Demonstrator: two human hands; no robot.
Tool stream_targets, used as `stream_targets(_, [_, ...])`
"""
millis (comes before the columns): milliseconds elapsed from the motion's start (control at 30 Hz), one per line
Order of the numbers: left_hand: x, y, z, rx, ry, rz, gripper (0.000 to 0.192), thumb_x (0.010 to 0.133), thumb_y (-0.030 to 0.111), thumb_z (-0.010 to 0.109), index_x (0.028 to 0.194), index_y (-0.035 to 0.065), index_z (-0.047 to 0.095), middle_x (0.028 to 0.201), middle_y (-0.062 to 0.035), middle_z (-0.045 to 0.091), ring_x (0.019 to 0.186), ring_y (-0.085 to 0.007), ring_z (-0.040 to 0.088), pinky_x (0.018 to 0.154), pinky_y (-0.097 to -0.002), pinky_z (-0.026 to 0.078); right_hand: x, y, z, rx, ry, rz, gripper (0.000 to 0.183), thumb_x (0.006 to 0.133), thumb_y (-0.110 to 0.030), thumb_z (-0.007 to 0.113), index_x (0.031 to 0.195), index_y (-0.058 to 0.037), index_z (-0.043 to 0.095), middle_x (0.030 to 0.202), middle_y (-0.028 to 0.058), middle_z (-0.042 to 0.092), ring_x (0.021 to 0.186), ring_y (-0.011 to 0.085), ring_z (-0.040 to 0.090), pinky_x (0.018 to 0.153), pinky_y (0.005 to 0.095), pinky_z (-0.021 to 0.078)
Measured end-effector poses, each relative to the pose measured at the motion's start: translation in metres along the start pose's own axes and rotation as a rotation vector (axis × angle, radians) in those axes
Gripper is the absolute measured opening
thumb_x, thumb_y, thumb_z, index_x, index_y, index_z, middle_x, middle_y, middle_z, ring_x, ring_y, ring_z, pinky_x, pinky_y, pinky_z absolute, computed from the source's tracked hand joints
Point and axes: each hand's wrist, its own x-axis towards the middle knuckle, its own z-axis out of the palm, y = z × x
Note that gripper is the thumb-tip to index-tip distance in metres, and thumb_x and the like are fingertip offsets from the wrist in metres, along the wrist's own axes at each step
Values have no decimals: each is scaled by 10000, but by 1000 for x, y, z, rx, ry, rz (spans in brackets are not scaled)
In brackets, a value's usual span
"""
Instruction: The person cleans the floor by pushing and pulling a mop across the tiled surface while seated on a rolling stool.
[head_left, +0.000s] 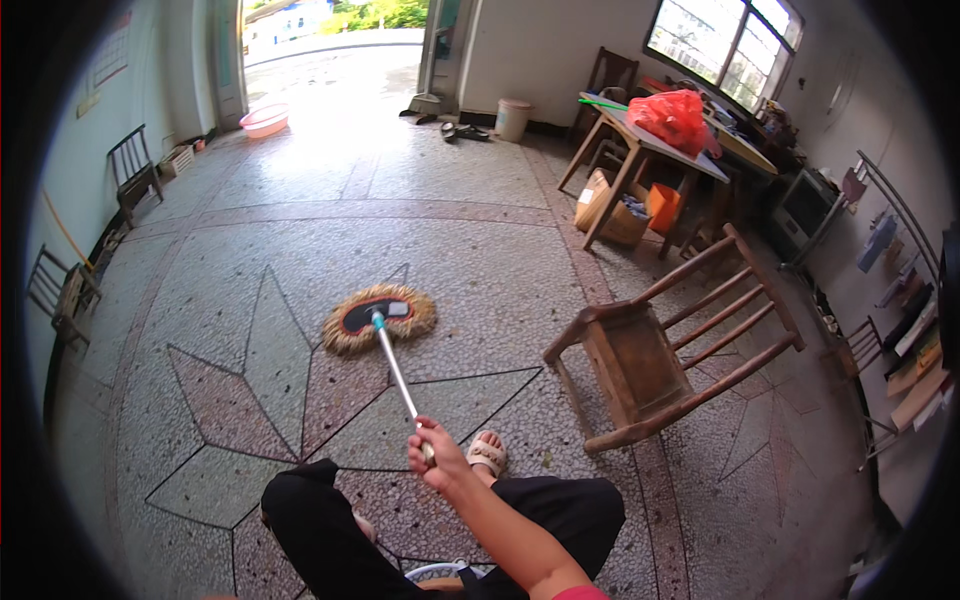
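Note:
In the head view my right hand (437, 454) is closed round the upper end of the metal handle of a mop (397, 371). Its oval head (379, 319), with a tan fringe, rests flat on the patterned terrazzo floor, in front of my feet. A blue-green joint links handle and head. My left hand is out of view. My bent knees in black trousers show at the bottom, with a light sandal (487, 452) on one foot.
A wooden chair (637, 360) stands close at the right. Beyond it is a table (637, 127) bearing a red plastic bag (670, 120), with boxes underneath. A pink basin (265, 121), a bucket (513, 120) and dark shoes (465, 133) lie near the doorway. Small chairs (135, 176) line the left wall.

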Motion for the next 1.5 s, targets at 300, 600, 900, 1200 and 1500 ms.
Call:
stream_targets(300, [-49, 21, 43, -110, 26, -10, 511, 913, 297, 416, 1345, 60, 282, 1390, -155, 243, 1306, -280, 224, 1073, -349, 207, -108, 26, -20, 61, 58, 7, 145, 900, -104, 421, 983, -220, 443, 645, 41, 410, 465, 140, 341, 403, 262, 279])
stream_targets(600, [-57, 24, 42, -115, 66, -25, 572, 877, 357, 471, 1350, 88, 295, 1375, -163, 271, 1286, -294, 264, 1055, -371, 237, -274, 25, 56, 273, 205, -43, 191, 833, -33, 446, 933, -164, 542, 723, 76, 428, 518, 144, 377, 452, 251, 298])
stream_targets(900, [-48, 23, 41, 127, 123, 220, 567, 816, 343, 487, 1259, 4, 381, 1319, -226, 325, 1220, -398, 341, 979, -471, 336, -136, -9, 21, 321, 119, -134, 125, 863, -83, 431, 844, -191, 492, 683, 29, 380, 489, 126, 318, 423, 252, 253])
stream_targets(1200, [-49, 16, 49, 99, 93, 168, 655, 778, 457, 493, 1241, 0, 414, 1325, -245, 313, 1208, -427, 335, 976, -504, 318, -24, -45, -2, 292, 190, -252, 126, 861, -101, 435, 828, -214, 477, 678, 39, 413, 471, 139, 328, 401, 253, 247])
stream_targets(1500, [-46, 16, 42, 50, 70, 176, 603, 814, 407, 509, 1268, 26, 396, 1346, -219, 294, 1250, -387, 295, 1011, -468, 292, -198, -24, 2, 420, 108, -119, 127, 880, -127, 437, 872, -189, 547, 711, 34, 388, 543, 138, 334, 465, 253, 276])
